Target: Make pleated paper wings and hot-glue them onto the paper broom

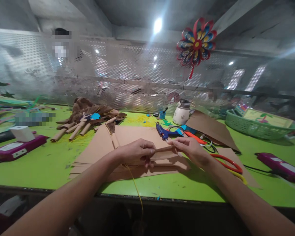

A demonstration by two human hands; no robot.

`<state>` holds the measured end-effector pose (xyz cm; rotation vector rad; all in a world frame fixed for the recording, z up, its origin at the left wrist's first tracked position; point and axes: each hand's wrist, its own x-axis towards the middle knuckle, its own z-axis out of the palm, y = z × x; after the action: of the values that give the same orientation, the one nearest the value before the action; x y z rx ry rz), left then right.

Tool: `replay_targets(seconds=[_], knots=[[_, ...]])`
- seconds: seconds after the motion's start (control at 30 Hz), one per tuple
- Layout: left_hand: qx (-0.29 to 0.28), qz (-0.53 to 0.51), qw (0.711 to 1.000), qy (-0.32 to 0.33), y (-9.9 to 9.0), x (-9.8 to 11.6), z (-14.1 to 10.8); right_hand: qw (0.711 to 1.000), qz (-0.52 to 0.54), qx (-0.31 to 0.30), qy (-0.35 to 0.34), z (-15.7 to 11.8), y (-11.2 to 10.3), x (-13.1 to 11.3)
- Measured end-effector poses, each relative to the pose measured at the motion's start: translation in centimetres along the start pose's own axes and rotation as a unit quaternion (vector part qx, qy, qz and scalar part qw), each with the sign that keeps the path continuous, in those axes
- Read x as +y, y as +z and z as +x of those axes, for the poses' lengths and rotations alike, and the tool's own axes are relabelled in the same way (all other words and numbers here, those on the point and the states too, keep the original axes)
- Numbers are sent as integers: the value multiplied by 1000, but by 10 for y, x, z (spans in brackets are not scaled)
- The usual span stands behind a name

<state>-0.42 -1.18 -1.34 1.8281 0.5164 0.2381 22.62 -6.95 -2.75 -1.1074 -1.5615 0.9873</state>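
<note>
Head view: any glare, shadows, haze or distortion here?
Head view: the brightest ceiling light flares in a streak; a soft shadow lies on the green tabletop below the right hand; the perforated panel looks hazy; the forearms look stretched toward the lower corners.

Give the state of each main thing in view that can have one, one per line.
Brown paper piece: held by left hand and right hand
Rectangular brown paper sheets: loosely stacked
Blue plastic glue gun: lying down
White rounded flask: upright, grey lid on
Green oval plastic basket: upright, holding things
Left purple socket block: white box-shaped adapter on top
</note>
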Motion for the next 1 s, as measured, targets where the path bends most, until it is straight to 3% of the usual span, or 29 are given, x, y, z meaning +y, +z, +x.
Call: replay_targets(seconds=[0.1,0.23,0.4,0.53,0.63,0.77,0.87,1.0], knots=[[14,50,999,7,3,1,1,1000,0,-3,26,0,7,-4],[28,95,995,23,7,3,3,993,-107,-5,47,1,16,-4],[5,39,999,-1,11,4,4,990,-139,8,14,1,15,1],[-12,-59,998,0,11,-2,6,996,-89,6,18,-1,12,1],[-26,-125,992,9,7,-7,6,999,13,-12,33,1,7,2],[3,-160,987,29,2,-8,1,990,135,-8,29,5,1,-2],[4,-169,984,52,1,-4,0,991,116,-63,10,8,2,-15],[-47,-202,975,73,4,-2,0,984,60,-167,-21,14,12,-32]])
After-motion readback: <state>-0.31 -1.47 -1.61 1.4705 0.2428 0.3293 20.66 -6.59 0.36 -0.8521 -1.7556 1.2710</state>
